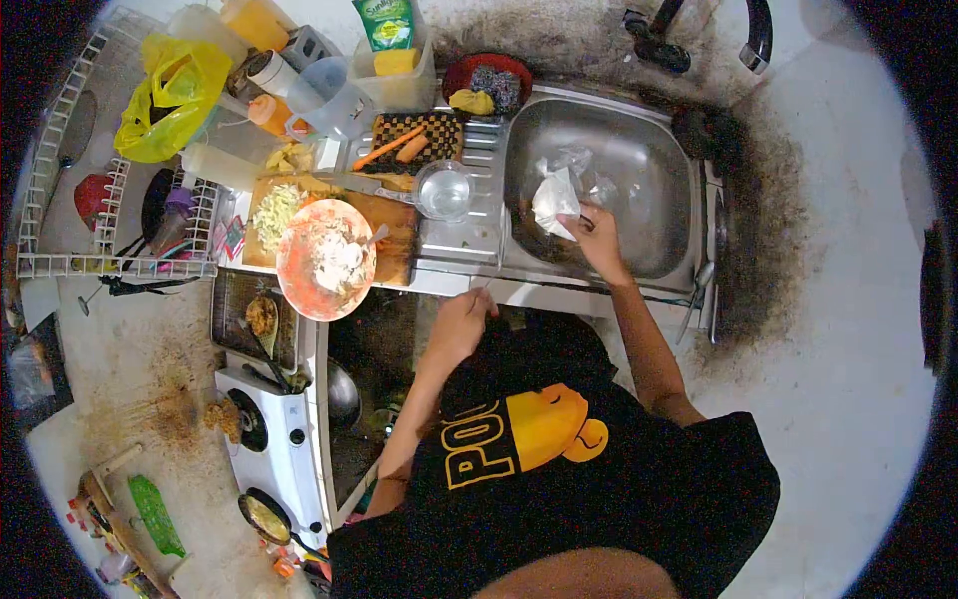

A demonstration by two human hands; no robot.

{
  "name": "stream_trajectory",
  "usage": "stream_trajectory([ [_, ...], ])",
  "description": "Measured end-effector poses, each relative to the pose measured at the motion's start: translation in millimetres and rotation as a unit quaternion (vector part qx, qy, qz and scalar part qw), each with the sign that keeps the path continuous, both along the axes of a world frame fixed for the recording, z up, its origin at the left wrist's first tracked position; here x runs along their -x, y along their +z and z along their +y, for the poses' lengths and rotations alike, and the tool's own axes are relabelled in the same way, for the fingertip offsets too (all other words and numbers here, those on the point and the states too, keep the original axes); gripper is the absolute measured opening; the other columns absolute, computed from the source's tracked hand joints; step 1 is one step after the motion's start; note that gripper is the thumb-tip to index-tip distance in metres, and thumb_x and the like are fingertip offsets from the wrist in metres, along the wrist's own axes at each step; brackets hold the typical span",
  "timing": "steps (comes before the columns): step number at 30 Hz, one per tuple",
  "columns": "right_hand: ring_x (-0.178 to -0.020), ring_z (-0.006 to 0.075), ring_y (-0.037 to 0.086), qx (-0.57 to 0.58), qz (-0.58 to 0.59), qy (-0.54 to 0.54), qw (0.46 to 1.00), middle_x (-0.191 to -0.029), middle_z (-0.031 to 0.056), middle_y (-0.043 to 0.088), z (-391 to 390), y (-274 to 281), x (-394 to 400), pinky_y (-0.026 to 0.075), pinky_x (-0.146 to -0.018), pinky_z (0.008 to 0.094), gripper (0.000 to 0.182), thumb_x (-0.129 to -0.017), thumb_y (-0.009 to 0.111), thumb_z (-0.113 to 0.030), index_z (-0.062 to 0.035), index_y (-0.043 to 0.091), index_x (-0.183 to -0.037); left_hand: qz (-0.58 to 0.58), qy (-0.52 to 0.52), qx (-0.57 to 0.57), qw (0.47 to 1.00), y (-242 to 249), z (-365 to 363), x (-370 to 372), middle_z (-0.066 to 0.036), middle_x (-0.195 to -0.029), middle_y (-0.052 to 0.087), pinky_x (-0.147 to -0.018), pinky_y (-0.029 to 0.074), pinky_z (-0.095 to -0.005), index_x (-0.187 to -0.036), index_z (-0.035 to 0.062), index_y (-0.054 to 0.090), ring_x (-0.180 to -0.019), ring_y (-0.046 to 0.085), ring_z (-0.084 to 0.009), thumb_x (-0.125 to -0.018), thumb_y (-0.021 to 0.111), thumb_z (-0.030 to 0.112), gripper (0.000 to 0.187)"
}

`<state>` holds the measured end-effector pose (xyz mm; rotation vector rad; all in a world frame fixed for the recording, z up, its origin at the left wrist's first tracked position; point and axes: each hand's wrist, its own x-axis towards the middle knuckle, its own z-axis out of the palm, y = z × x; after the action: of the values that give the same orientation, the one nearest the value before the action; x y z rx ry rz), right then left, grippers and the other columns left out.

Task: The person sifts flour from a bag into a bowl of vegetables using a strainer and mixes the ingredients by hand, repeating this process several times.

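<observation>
Head view: your right hand is over the sink, thumb and fingers pinching the near right edge of a white packet. From those fingertips the packet lies to the left and slightly away from you; its long axis appears to run roughly away from your body, tilted a little, though the crumpled shape makes this uncertain. Clear plastic lies just beyond its far end. Of your 2 hands, the right is nearer, touching it; your left hand is apart, at the counter's front edge, fingers bunched together. Whether they pinch anything cannot be told. Left of the sink: 1 clear cup, then 1 bowl of white powder with a spoon, overlapping the board. 2 orange pieces, likely carrot, lie on the checked mat. Writing: green pouch, partly legible, probably "Sunlight"; your black shirt, "PO" plus 1 letter lost in a fold. No other label can be read.
</observation>
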<state>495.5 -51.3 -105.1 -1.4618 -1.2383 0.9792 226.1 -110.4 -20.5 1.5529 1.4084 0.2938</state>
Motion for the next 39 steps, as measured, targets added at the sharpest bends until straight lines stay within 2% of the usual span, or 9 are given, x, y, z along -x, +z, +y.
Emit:
stream_trajectory([
  [10,-0.1,0.016,0.053,-0.063,0.047,-0.044,0.996,-0.108,0.0082,0.057,3,-7,-12,0.041,-0.088,0.0295,0.049,-0.085,0.065,-0.023,0.0,0.049,-0.126,0.135,-0.073,-0.116,0.981,-8,13,-9,-0.025,-0.083,0.062,-0.076,0.046,-0.05,-0.084,0.0002,0.061,-0.084,0.06,-0.0417,-0.093,0.036,0.03,0.039],
  [12,-0.108,0.0179,0.05,0.005,0.17,-0.012,0.985,-0.118,0.0103,0.053,4,6,-19,0.038,-0.093,0.0302,0.053,-0.083,0.065,-0.019,-0.0005,0.046,-0.129,0.153,-0.085,-0.134,0.975,-2,19,-9,-0.025,-0.08,0.062,-0.074,0.047,-0.0508,-0.085,-0.0001,0.06,-0.081,0.06,-0.0419,-0.093,0.038,0.029,0.038],
  [16,-0.108,0.0177,0.052,0.02,0.197,-0.08,0.977,-0.112,0.0046,0.058,-5,63,-10,0.037,-0.095,0.0313,0.05,-0.084,0.062,-0.013,-0.0004,0.045,-0.128,0.191,-0.116,-0.184,0.957,16,22,-7,-0.024,-0.072,0.061,-0.065,0.049,-0.0505,-0.086,-0.0005,0.058,-0.071,0.062,-0.0404,-0.092,0.042,0.026,0.032],
  [22,-0.1,0.0185,0.057,-0.018,0.285,0.116,0.951,-0.108,0.0079,0.059,0,145,22,0.043,-0.089,0.0309,0.05,-0.074,0.071,-0.012,-0.0023,0.051,-0.12,0.213,-0.13,-0.156,0.956,84,13,18,-0.023,-0.075,0.062,-0.065,0.048,-0.0523,-0.092,0.0015,0.055,-0.073,0.061,-0.0412,-0.093,0.041,0.027,0.03],
  [27,-0.088,0.0173,0.061,-0.109,0.024,0.224,0.968,-0.097,0.0065,0.065,33,187,63,0.047,-0.082,0.0327,0.033,-0.074,0.071,-0.006,-0.0033,0.054,-0.101,0.247,-0.081,-0.196,0.946,122,-8,70,-0.022,-0.071,0.061,-0.06,0.048,-0.0521,-0.09,0.0008,0.055,-0.067,0.061,-0.0401,-0.091,0.044,0.025,0.027],
  [32,-0.081,0.0272,0.061,-0.373,-0.271,0.306,0.833,-0.092,0.0111,0.061,72,231,136,0.048,-0.077,0.0339,0.025,-0.064,0.069,0.003,-0.0059,0.058,-0.085,0.333,-0.036,-0.203,0.92,132,-21,121,-0.02,-0.068,0.061,-0.055,0.049,-0.0493,-0.088,0.0004,0.057,-0.064,0.062,-0.0379,-0.09,0.045,0.024,0.026],
  [34,-0.085,0.0287,0.059,-0.304,-0.271,0.367,0.836,-0.091,0.0098,0.059,72,247,168,0.048,-0.078,0.0345,0.029,-0.061,0.066,0.004,-0.0068,0.057,-0.086,0.352,-0.021,-0.22,0.909,134,-22,138,-0.019,-0.067,0.061,-0.053,0.049,-0.0487,-0.087,0.0005,0.057,-0.062,0.062,-0.0371,-0.089,0.046,0.022,0.025],
  [36,-0.089,0.0265,0.057,-0.504,-0.402,0.395,0.654,-0.09,0.0078,0.059,88,243,195,0.048,-0.077,0.0354,0.024,-0.067,0.062,0.0,-0.008,0.057,-0.089,0.369,-0.016,-0.24,0.898,135,-23,151,-0.019,-0.065,0.061,-0.052,0.049,-0.0482,-0.087,0.0006,0.057,-0.06,0.062,-0.0364,-0.088,0.046,0.021,0.023],
  [39,-0.096,0.0246,0.056,-0.583,-0.423,0.404,0.564,-0.09,0.0046,0.06,97,243,224,0.048,-0.074,0.0376,0.019,-0.07,0.058,-0.009,-0.0105,0.057,-0.089,0.372,0.018,-0.313,0.874,133,-22,165,-0.018,-0.063,0.062,-0.05,0.049,-0.0463,-0.084,0.0011,0.059,-0.057,0.063,-0.0345,-0.083,0.049,0.016,0.018],
])
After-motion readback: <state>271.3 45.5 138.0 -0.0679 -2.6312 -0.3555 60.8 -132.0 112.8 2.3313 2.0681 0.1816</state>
